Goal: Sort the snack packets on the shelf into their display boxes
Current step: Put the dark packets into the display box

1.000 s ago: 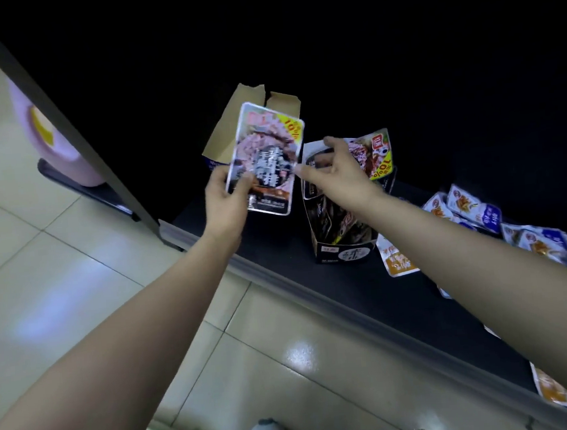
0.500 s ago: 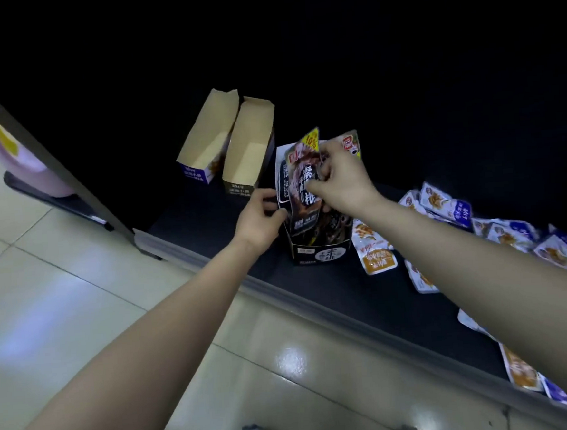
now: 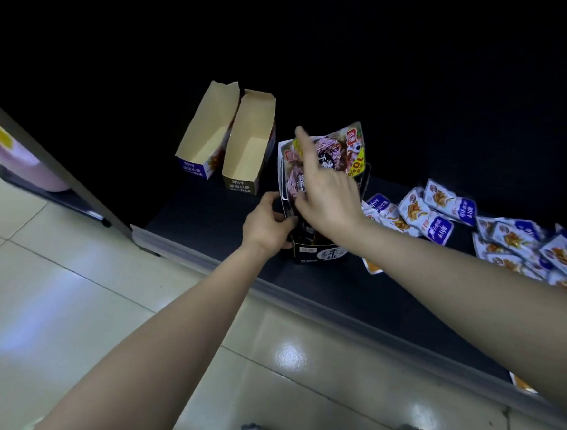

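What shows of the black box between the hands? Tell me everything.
The black box looks like printed cardboard, with a white label and white lettering on its low front wall. It stands upright near the front edge of the shelf, holding standing snack packets. The left hand grips its left side; the right hand touches the packets.
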Demonstrator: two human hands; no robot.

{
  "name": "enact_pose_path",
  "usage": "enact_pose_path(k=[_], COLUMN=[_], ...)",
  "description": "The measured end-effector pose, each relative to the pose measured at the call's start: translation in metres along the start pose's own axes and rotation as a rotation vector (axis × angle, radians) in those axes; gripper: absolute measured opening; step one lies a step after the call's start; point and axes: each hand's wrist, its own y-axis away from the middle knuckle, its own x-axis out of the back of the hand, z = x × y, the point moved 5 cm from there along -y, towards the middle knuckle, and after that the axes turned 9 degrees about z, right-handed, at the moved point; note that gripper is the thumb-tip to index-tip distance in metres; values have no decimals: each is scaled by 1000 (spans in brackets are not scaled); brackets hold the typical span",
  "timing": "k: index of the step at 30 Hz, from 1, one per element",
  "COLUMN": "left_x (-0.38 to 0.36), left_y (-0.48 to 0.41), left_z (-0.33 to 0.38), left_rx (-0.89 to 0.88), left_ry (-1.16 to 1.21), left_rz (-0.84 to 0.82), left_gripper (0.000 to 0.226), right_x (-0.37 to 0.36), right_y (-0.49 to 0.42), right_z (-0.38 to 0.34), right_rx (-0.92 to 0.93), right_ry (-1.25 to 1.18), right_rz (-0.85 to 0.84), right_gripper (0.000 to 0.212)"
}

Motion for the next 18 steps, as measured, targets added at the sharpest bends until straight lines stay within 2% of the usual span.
enact_pose_path(k=[4, 8, 10, 13, 14, 16, 18], left_x=[4, 2, 2, 3, 3, 2, 0], left_y=[-1, -3, -8, -15, -18, -22, -27], left_z=[1, 3, 3, -1, -3, -2, 0], left_rx=[-15, -64, -94, -94, -90, -87, -82], left_ry=[24, -19, -51, -44, -25, 0, 20], left_rz=[64, 79, 111, 132, 142, 175, 212], left_gripper=[39, 41, 43, 45, 45, 43, 40], right_x=[-18, -29, -18, 17, 24, 32, 19], right_y=[-4, -7, -8, -11, -10, -6, 7], right_z=[4, 0, -1, 14, 24, 50, 82], right_rx=[-50, 72, 171, 244, 220, 39, -340], right_ry=[55, 91, 53, 43, 69, 52, -264], right_rz=[-136, -200, -76, 203, 232, 147, -158], right_gripper=[90, 95, 88, 73, 74, 91, 114])
